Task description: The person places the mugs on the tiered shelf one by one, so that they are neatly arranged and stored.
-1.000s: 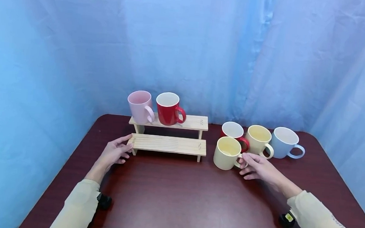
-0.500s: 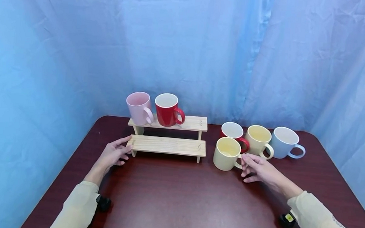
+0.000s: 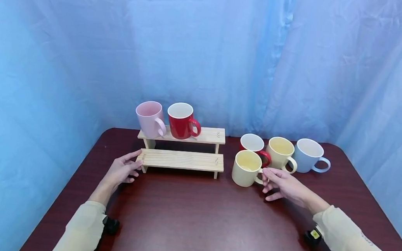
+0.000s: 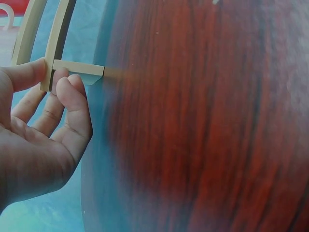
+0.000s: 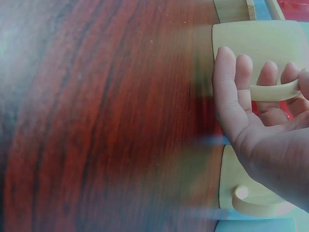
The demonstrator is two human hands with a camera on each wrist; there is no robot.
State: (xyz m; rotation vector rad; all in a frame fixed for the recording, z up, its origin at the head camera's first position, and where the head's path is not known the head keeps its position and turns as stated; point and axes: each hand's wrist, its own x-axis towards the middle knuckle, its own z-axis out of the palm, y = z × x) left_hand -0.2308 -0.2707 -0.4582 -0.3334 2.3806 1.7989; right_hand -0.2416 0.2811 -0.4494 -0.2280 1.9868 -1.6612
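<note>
A two-tier wooden stand (image 3: 181,160) stands left of centre in the head view. My left hand (image 3: 118,173) grips the left end of its lower shelf; in the left wrist view the thumb (image 4: 30,75) presses the shelf end and the other fingers curl beside it. On the upper shelf are a pink mug (image 3: 148,122) and a red mug (image 3: 179,127) with a white inside. Right of the stand, a pale yellow mug (image 3: 243,175) sits upright on the table. My right hand (image 3: 286,186) pinches its handle (image 5: 275,93) between thumb and index finger, the other fingers loosely bent.
Behind the held mug stand a second red mug (image 3: 252,142), partly hidden, another yellow mug (image 3: 277,156) and a light blue mug (image 3: 303,162) in a row. The dark red-brown table (image 3: 194,222) reaches back to a blue curtain (image 3: 199,55).
The head view has shifted slightly, so everything appears a little further left. Both hands keep their holds on the stand and the yellow mug, with hardly any movement.
</note>
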